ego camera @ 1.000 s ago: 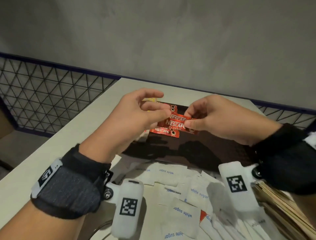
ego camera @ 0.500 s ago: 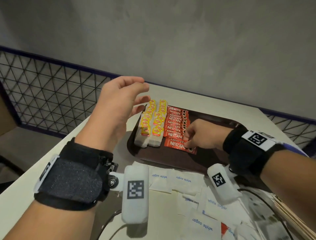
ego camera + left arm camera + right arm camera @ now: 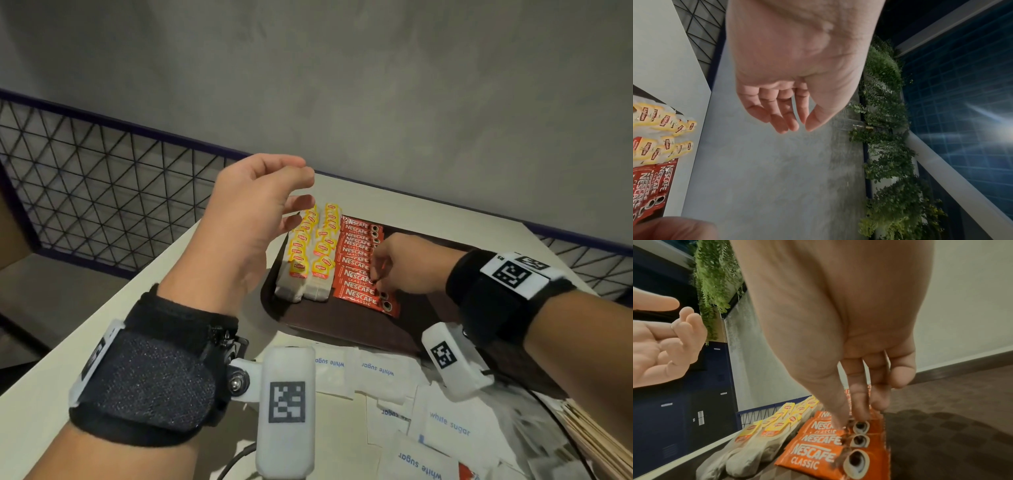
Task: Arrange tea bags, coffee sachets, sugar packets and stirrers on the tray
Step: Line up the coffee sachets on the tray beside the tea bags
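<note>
A dark brown tray (image 3: 342,325) holds two rows of yellow-tagged tea bags (image 3: 311,253) and, to their right, a row of red coffee sachets (image 3: 356,270). My right hand (image 3: 376,274) is down on that row, and its thumb and fingers pinch the right end of one coffee sachet (image 3: 826,417) among the overlapping ones (image 3: 813,454). My left hand (image 3: 301,192) hovers above the tea bags, fingers loosely curled and empty (image 3: 797,126). White sugar packets (image 3: 445,425) lie scattered on the table in front of the tray. Wooden stirrers (image 3: 596,442) lie at the near right.
The tray sits on a pale table (image 3: 85,335) against a grey wall. A black mesh railing (image 3: 102,192) runs beyond the table's left edge. The right half of the tray (image 3: 941,434) is bare. A thin black cable (image 3: 551,407) crosses the sugar packets.
A second ago both hands held a coffee sachet in the air. The right hand has since brought it down to the sachet row, and the left hand let go and lifted away empty.
</note>
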